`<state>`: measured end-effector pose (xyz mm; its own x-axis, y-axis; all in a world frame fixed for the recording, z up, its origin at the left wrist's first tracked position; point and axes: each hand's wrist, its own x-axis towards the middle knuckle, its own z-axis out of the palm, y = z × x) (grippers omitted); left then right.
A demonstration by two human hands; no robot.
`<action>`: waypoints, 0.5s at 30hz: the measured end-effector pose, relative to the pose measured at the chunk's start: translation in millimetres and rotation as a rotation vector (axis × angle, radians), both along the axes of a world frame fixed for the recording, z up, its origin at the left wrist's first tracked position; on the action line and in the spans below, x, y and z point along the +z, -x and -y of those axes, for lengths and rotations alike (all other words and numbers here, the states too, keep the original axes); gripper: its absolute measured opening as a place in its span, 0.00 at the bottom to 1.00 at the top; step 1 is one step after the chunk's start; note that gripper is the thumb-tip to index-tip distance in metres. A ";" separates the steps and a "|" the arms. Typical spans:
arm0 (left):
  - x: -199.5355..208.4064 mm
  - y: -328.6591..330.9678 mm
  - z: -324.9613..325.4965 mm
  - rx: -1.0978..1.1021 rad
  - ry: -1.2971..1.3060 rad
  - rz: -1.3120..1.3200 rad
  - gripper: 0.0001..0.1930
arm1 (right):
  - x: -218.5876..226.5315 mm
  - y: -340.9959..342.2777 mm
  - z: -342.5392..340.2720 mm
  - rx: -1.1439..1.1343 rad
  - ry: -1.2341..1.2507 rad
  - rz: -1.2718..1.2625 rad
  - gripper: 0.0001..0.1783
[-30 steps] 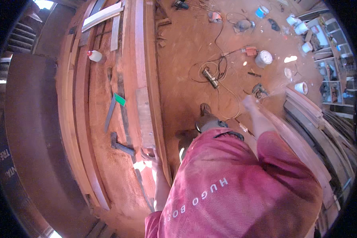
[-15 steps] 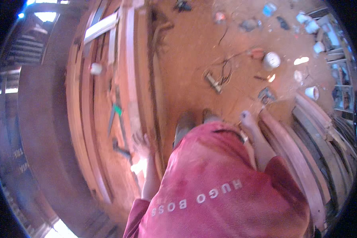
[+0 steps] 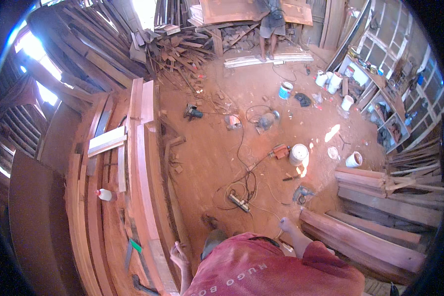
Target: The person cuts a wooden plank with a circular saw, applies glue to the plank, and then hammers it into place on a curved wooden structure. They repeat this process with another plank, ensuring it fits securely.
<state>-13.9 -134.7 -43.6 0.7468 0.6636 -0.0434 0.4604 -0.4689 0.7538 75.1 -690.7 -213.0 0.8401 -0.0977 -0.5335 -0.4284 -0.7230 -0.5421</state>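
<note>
My left hand (image 3: 179, 255) hangs beside the long reddish planks (image 3: 144, 172) on my left, fingers loosely apart and holding nothing I can see. My right hand (image 3: 287, 227) is in front of me to the right, close to the end of a thick reddish beam (image 3: 360, 237). Its fingers look curled in; whatever they may hold is too small to make out. On the planks near my left hand lie a tool with a green part (image 3: 135, 246) and a dark hand tool (image 3: 143, 285). A white bottle with a red cap (image 3: 104, 195) stands farther along.
Ahead on the reddish floor are a power strip (image 3: 239, 202) with tangled cords, an orange power tool (image 3: 280, 151), a white bucket (image 3: 299, 155) and a blue tool (image 3: 303, 194). Another person (image 3: 271, 29) stands at the far end by white boards (image 3: 269, 59). Stacked timber (image 3: 389, 197) lies right.
The view has swung up, bringing in the far workshop and the other person. My left hand has come off the plank it was at. My right hand remains out to the right.
</note>
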 end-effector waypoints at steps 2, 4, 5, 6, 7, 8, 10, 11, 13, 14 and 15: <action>29.4 -53.2 19.3 -0.001 0.302 0.149 0.21 | -4.1 -15.4 3.7 -0.003 0.072 -0.006 0.12; 82.7 -109.3 28.0 -0.015 0.432 0.357 0.20 | -1.4 -47.8 -17.3 0.026 0.071 -0.012 0.12; 111.1 -130.6 24.2 -0.060 0.325 0.407 0.20 | 8.7 -67.6 -39.1 0.053 0.037 -0.024 0.11; 141.3 -150.4 20.3 -0.108 0.221 0.449 0.20 | 15.9 -81.8 -56.7 0.076 0.006 -0.039 0.11; 179.6 -170.9 21.7 -0.177 0.381 0.445 0.22 | 5.0 -94.8 -45.3 0.085 0.007 0.023 0.11; 205.9 -190.7 19.9 -0.262 0.569 0.457 0.24 | -13.1 -111.0 -12.1 0.080 0.034 0.100 0.13; 236.5 -218.0 1.5 -0.384 0.505 0.655 0.21 | -14.8 -148.7 -46.2 0.113 -0.006 0.234 0.13; 265.5 -222.5 -5.7 -0.425 0.538 0.704 0.17 | 5.2 -170.6 -100.1 0.137 -0.062 0.283 0.11; 316.0 -237.7 -22.8 -0.554 0.448 0.836 0.14 | 45.7 -205.1 -149.9 0.170 -0.076 0.378 0.12; 338.2 -244.2 -33.7 -0.634 0.288 0.888 0.14 | 81.3 -213.6 -177.7 0.159 -0.097 0.325 0.13; 361.1 -247.4 -49.6 -0.622 -0.049 1.010 0.12 | 113.2 -222.4 -200.9 0.127 -0.113 0.276 0.14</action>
<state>233.5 -85.1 317.5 0.6227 0.1590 0.7662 -0.6498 -0.4405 0.6195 297.5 -489.8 -99.8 0.9563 0.0635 -0.2855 -0.1646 -0.6899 -0.7050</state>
